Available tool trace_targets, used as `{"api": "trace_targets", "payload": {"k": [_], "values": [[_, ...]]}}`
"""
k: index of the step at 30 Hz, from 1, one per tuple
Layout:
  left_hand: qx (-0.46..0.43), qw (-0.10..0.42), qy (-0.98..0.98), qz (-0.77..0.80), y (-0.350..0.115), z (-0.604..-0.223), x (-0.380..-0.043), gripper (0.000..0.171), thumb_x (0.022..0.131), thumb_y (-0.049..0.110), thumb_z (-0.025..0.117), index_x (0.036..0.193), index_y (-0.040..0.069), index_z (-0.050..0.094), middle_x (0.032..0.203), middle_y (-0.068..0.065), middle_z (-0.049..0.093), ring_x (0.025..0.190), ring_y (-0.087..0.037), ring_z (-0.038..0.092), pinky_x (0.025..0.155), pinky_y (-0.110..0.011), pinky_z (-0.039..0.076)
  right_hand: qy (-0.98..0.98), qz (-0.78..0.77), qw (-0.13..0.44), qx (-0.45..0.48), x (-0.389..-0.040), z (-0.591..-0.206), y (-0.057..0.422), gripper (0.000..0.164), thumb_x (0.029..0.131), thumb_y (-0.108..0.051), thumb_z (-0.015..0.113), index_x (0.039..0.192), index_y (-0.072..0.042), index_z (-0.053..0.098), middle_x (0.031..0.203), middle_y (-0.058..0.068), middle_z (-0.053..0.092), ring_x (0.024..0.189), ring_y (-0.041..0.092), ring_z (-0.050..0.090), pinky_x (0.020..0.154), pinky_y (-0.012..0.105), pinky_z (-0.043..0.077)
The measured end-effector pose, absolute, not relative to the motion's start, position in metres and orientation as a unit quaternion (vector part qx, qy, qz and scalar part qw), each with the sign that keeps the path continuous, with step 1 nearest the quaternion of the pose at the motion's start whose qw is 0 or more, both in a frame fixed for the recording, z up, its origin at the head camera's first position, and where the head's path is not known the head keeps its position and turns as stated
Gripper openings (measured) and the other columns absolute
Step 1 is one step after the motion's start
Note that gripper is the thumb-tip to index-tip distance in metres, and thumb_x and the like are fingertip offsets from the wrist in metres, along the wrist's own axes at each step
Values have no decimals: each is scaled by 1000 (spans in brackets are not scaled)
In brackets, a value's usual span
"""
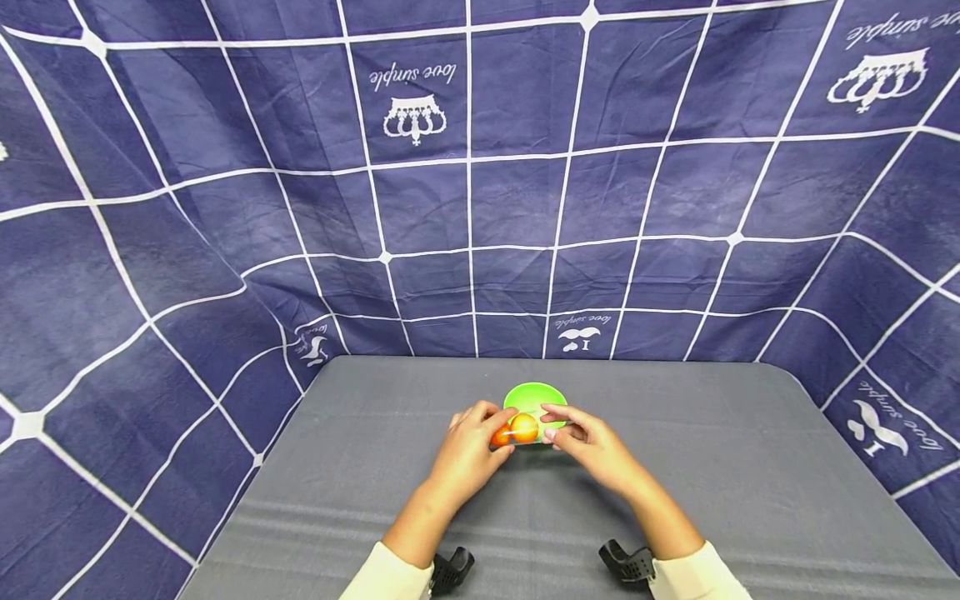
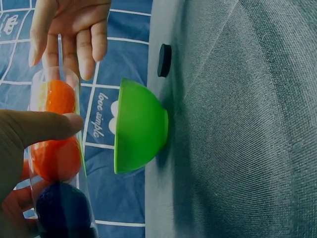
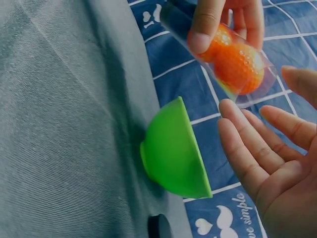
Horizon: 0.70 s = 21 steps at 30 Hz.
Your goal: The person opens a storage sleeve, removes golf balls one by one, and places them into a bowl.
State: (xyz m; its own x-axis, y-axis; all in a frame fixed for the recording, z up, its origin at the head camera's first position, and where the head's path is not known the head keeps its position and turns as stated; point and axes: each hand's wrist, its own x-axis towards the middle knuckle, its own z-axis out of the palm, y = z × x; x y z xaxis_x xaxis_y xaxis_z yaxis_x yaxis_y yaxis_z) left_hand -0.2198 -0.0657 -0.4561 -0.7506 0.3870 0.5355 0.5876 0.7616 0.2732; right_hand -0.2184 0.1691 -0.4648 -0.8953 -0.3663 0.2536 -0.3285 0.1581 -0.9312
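Observation:
My left hand point(image 1: 467, 450) grips a clear tube point(image 3: 270, 78) holding two orange dimpled balls point(image 3: 240, 69) and a dark blue ball point(image 2: 64, 210) at the other end. The thumb lies across the tube near the orange balls. The tube is held in the air above a green bowl point(image 2: 141, 126), which stands upright on the table. My right hand point(image 1: 598, 452) is at the orange-ball end of the tube, palm turned up and fingers spread, with nothing in it. Whether its fingertips touch the tube, I cannot tell.
A small black disc point(image 2: 164, 60) sits on the grey table cloth point(image 1: 675, 483) near the bowl. Blue cloth with white lines point(image 1: 517, 208) hangs behind the table and along its sides. Black straps point(image 1: 453, 571) are at both wrists.

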Motion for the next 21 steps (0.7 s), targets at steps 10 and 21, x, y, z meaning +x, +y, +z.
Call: {"api": "trace_targets", "payload": {"k": [10,21], "values": [[-295,283,-903,-133,-65,-451,-220,55,71,18,91,122,24,71,108,2,64,101,-20,63,96,-41,45,732,-643,22,-223,-219,-474,163,42,98,-6,63,136,10,54,126,33,61,95,11,72,89,33,60],[-300,289,-904,-94,-65,-445,-220,57,70,13,90,122,26,71,110,0,65,106,-20,61,99,-43,42,701,-671,30,-239,-220,-480,161,42,98,-1,59,136,14,50,126,38,56,97,7,72,89,34,60]]}}
